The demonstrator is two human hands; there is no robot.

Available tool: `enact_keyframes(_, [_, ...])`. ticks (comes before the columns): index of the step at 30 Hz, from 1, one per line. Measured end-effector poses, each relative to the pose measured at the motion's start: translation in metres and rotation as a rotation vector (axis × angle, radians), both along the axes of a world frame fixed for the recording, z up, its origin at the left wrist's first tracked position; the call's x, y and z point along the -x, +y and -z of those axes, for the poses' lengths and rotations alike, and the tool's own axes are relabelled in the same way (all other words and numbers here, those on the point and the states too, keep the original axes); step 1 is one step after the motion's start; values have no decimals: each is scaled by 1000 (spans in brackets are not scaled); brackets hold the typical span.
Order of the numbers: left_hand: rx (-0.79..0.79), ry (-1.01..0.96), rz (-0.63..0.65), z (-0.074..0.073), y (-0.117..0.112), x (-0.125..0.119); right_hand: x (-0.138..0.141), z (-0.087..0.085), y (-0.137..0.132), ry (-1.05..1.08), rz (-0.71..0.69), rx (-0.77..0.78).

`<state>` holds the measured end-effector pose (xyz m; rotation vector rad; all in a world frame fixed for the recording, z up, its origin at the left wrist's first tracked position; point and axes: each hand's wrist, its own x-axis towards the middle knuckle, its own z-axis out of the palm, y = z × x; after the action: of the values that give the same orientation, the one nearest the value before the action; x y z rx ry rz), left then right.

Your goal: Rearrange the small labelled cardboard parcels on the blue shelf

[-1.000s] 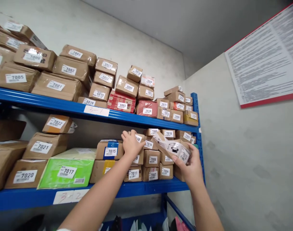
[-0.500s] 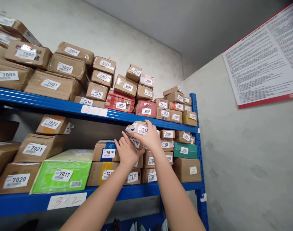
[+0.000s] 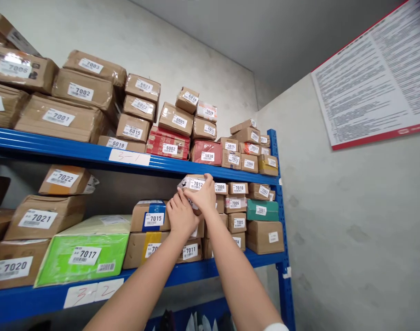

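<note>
A small cardboard box labelled 7012 (image 3: 196, 184) sits on top of a stack on the second shelf, close under the upper blue beam. My right hand (image 3: 203, 197) is closed on its right side and front. Directly below lies another cardboard box, labelled 7018 in the earlier view (image 3: 191, 202), mostly covered by my hands. My left hand (image 3: 182, 215) is wrapped against this lower box from the left and below, with some fingertips hidden by my right hand. Beside my left hand is the box labelled 7015 (image 3: 153, 219), with blue tape.
The blue upper shelf beam (image 3: 182, 171) runs just above my hands. A bright green box (image 3: 83, 255) and box 7021 (image 3: 39, 218) stand left. Box 7010 (image 3: 238, 188) and a teal box (image 3: 262, 210) stand right. A wall notice (image 3: 375, 73) hangs farther right.
Box 7012 has shifted slightly inward and sits straighter. My right hand has come down and closer to my left, covering more of box 7018. The view has turned slightly right.
</note>
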<state>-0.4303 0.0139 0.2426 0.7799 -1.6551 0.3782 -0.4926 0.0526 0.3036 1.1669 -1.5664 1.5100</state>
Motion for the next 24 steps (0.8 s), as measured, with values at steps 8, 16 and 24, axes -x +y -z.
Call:
enact_keyframes(8, [-24,-87,31,0,2,-8,-1,0,6,74,72,-25])
enact_keyframes(16, [191,-33,-2,20,-29,-135,-25,43,9,524,4,240])
enact_keyframes(24, [199,-317,-204,93,-90,-250,-75,81,-33,800,-59,-345])
